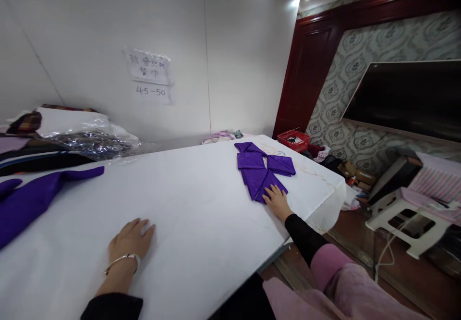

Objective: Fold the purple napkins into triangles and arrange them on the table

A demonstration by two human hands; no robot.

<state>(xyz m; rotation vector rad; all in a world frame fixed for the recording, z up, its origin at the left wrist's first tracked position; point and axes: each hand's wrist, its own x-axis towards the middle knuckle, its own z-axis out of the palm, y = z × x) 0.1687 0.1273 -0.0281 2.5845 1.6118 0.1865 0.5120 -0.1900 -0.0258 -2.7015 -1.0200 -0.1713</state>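
Several folded purple cloth napkins [251,161] lie grouped on the right part of the white-covered table [187,200]. My right hand [277,201] rests with spread fingers on the near edge of the closest folded napkin [264,183], touching it from above. Flat on the white cover lies my left hand [131,240], fingers apart and nothing under it that I can see; a bracelet circles its wrist. Off to the left, an unfolded purple cloth [39,200] is spread loosely, apart from the left hand and cut off by the picture's edge.
Stacked fabrics and a clear plastic bag [103,142] sit at the back left against a pale wall bearing a handwritten paper [151,77]. A red basket [293,140] stands beyond the table's far right end. On the floor at right is a white stool [414,214].
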